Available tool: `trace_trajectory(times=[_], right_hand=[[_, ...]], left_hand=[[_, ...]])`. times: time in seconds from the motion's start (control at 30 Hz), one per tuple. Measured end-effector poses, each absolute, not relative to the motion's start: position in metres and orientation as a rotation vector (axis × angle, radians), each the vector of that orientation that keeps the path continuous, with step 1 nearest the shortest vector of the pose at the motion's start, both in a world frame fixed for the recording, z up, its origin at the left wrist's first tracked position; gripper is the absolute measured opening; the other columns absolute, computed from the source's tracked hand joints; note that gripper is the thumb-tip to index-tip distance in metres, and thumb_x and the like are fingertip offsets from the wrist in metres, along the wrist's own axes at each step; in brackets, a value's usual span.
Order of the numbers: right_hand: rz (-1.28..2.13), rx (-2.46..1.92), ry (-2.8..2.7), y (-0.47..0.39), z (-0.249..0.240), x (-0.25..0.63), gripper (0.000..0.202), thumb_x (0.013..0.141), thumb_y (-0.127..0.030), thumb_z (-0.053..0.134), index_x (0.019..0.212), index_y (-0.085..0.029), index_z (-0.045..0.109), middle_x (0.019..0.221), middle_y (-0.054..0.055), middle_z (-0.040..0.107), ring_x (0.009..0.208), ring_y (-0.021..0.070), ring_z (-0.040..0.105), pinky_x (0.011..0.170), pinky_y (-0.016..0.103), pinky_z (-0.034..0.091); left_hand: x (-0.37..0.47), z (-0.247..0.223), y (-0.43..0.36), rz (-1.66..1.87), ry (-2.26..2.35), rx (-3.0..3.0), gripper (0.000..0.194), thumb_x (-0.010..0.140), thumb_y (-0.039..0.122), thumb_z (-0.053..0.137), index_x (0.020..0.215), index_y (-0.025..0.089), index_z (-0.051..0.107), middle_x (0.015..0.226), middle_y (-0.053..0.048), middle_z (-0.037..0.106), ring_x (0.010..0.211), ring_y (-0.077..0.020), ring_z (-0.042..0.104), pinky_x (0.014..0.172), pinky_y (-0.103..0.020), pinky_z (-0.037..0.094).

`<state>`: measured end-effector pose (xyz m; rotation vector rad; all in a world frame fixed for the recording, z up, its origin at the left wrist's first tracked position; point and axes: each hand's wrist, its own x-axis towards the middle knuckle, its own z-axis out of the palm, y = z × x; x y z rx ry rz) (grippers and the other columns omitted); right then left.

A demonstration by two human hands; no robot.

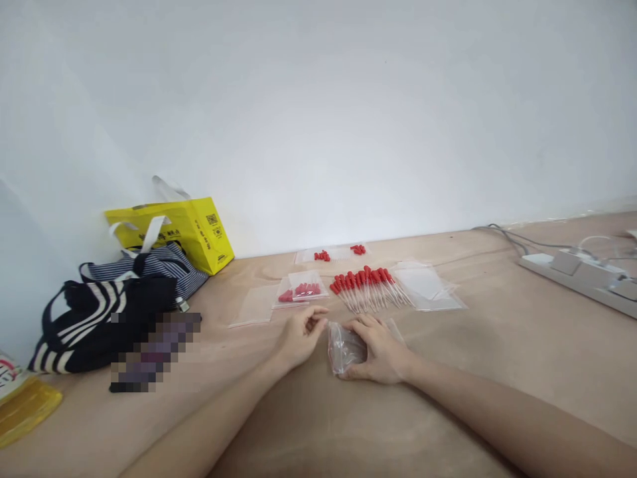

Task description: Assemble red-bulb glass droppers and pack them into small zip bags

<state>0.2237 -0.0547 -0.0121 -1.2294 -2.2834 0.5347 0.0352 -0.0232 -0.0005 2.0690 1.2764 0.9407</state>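
Right hand (377, 350): half-closed, thumb and fingers around a clear bag (343, 345) on the table (497, 345); left hand (302, 335), just beside the bag at its nine o'clock: loosely curled, gap at the thumb, nothing seen in its grasp; droppers (367, 273), red-bulbed, laid in a row, one o'clock from the bag; flat bags (423, 285), overlapping, two o'clock; filled bags (307, 289), red contents, eleven o'clock; yellow tote (206, 232), against the wall (373, 133), ten o'clock; power strip (592, 282), well apart, between two and three o'clock.
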Motion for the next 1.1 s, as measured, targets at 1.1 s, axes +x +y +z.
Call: trace_trajectory(times=[1.1], right_hand=[[0.544,-1.175,-2.364,-0.053,-0.015,0.228,0.084,0.047,-0.063,0.065,0.116,-0.021,0.045,0.115,0.008,0.046,0.106,0.0260,0.040,0.090,0.040,0.029]], left_hand=[[-0.043,0.032,0.012,1.083,1.195,1.555,0.035,0.062,0.045,0.066,0.080,0.016,0.056,0.076,-0.002,0.063,0.072,-0.0125,0.057,0.072,-0.025,0.043]])
